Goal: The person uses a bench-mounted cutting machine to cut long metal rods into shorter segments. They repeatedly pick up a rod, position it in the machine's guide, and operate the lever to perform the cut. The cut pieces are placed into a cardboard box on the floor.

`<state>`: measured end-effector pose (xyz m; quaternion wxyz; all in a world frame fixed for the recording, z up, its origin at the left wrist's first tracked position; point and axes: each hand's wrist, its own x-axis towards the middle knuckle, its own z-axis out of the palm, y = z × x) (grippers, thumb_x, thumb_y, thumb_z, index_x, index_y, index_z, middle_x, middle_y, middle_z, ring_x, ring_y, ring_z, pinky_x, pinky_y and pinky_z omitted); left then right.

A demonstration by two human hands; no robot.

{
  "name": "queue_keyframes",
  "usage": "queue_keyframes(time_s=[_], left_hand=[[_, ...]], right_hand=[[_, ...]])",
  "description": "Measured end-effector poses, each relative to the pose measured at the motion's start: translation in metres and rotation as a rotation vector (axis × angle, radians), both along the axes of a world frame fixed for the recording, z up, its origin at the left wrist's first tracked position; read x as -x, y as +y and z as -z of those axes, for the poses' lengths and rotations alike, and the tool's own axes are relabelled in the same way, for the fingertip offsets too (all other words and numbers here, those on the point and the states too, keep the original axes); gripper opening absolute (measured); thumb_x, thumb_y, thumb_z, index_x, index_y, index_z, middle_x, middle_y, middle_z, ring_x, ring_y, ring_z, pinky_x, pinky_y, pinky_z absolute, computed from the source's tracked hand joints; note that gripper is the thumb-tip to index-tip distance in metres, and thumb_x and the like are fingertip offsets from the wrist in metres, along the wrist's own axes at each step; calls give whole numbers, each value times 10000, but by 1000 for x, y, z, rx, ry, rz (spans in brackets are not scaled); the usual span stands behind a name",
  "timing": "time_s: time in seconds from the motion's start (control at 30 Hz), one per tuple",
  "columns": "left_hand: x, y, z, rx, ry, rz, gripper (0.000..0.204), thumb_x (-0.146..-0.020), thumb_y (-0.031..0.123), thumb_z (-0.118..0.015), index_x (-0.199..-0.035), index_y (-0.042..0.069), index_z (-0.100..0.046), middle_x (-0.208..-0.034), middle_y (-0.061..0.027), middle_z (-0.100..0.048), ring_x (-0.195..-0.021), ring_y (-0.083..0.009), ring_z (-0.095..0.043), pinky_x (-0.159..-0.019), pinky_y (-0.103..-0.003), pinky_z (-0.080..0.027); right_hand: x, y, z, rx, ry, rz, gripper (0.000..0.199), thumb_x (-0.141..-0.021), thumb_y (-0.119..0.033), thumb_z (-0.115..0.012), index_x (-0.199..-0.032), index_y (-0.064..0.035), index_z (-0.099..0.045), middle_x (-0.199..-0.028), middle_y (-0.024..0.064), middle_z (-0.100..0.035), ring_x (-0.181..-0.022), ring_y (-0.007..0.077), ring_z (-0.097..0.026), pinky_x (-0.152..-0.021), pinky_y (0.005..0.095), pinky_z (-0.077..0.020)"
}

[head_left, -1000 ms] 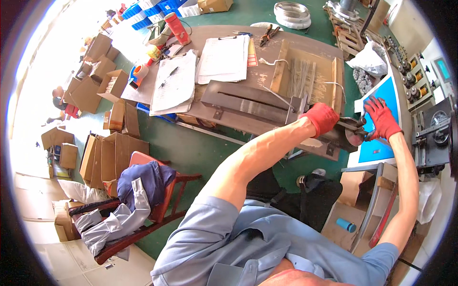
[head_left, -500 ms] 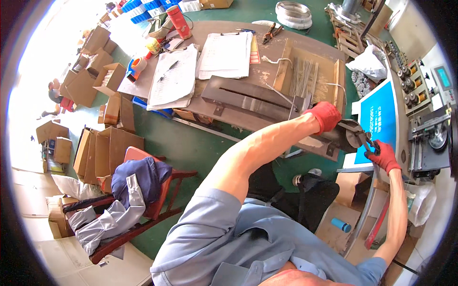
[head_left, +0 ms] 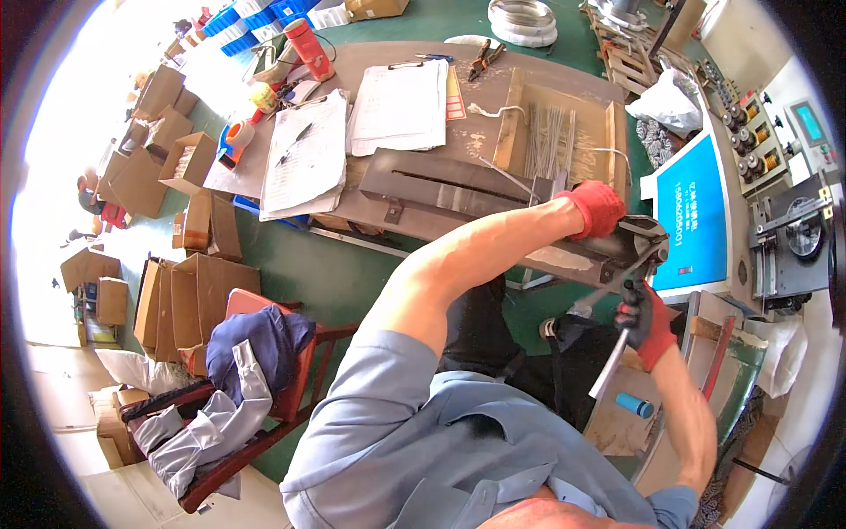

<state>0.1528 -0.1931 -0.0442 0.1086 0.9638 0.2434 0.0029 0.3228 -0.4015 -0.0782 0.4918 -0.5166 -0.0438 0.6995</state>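
Observation:
My left hand (head_left: 596, 209), in a red work glove, is closed at the right end of a dark metal fixture (head_left: 441, 189) on the bench. Whatever its fingers hold is hidden. Just right of it sits a dark metal clamp-like head (head_left: 641, 234). Nearer to me, my right hand (head_left: 648, 324), in a red glove with dark palm and fingers, is wrapped round a metal lever (head_left: 610, 363). The lever's bare, shiny end sticks out below the fist, and its upper part reaches toward the metal head. Thin metal rods (head_left: 548, 141) lie in a wooden tray (head_left: 614, 145) beyond my left hand.
Clipboards with papers (head_left: 401, 106), pliers (head_left: 486, 60) and a red flask (head_left: 308, 48) lie or stand on the bench (head_left: 370, 55). To the right is a machine with a blue panel (head_left: 694, 216). A chair with clothes (head_left: 256, 353) and cardboard boxes (head_left: 207, 300) stand left.
My right hand has swung left and toward me, bringing the lever down with it. My left hand stays at the fixture's end. The whole view has shifted slightly.

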Motion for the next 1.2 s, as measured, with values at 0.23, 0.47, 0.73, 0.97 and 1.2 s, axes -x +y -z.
queue_keyframes(time_s=[0.23,0.47,0.73,0.97,1.2], left_hand=[[-3,8,-14,48,30,89,268,-744,257,-589,-926,102,-708,-931,-166,-691,-906,-356,-660,-781,-462,-528],[-1,29,-16,306,131,156,285,-755,237,-570,-942,64,-697,-945,-202,-681,-879,-373,-654,-762,-466,-508],[-10,38,-5,350,107,166,294,-746,234,-587,-961,61,-689,-971,-167,-688,-870,-302,-654,-766,-441,-494],[8,18,-9,142,59,109,319,-743,233,-580,-1005,77,-673,-934,-206,-673,-876,-404,-638,-780,-465,-505],[19,-12,-31,65,-60,77,299,-787,220,-557,-1033,92,-671,-937,-219,-658,-894,-398,-628,-800,-467,-504]], right_hand=[[84,62,20,-176,-73,286,311,-969,-416,-480,-830,-138,-482,-695,12,-506,-560,188,-499,-526,363,-460],[133,84,-3,-119,-217,592,357,-948,-469,-498,-811,-139,-493,-663,-12,-520,-588,183,-551,-574,371,-490],[98,117,99,-151,-724,636,362,-947,-482,-508,-962,-126,-570,-730,8,-598,-521,154,-518,-479,314,-436],[105,33,-7,-224,-213,388,238,-936,-366,-581,-910,-135,-531,-606,-14,-430,-493,142,-478,-479,299,-448],[-19,-24,-5,-324,-781,62,312,-840,-310,-710,-1002,-85,-567,-764,18,-594,-637,99,-546,-565,262,-474]])
